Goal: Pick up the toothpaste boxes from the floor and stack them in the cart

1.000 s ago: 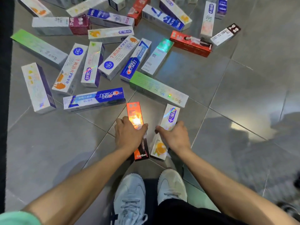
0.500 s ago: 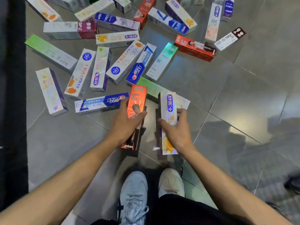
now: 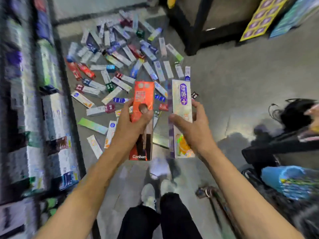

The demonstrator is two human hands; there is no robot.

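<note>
We hold an orange box (image 3: 144,99) with a dark lower half and white lettering, and a silvery iridescent box (image 3: 182,107) bearing a purple label, a purple side and an orange patch.

We record a grey tiled floor (image 3: 241,80) with a dull sheen and pale patches of reflected light to the right of the hands. To the left of the hands runs a blurred shelving unit (image 3: 43,118) with dark uprights and packed goods; its detail cannot be read. Beyond the hands, at upper right, stands a dark-framed fixture (image 3: 198,28) with a pale panel. Further right of it we note a yellow display board (image 3: 262,16) with purple ovals and, beside that, a teal board (image 3: 293,14).
</note>
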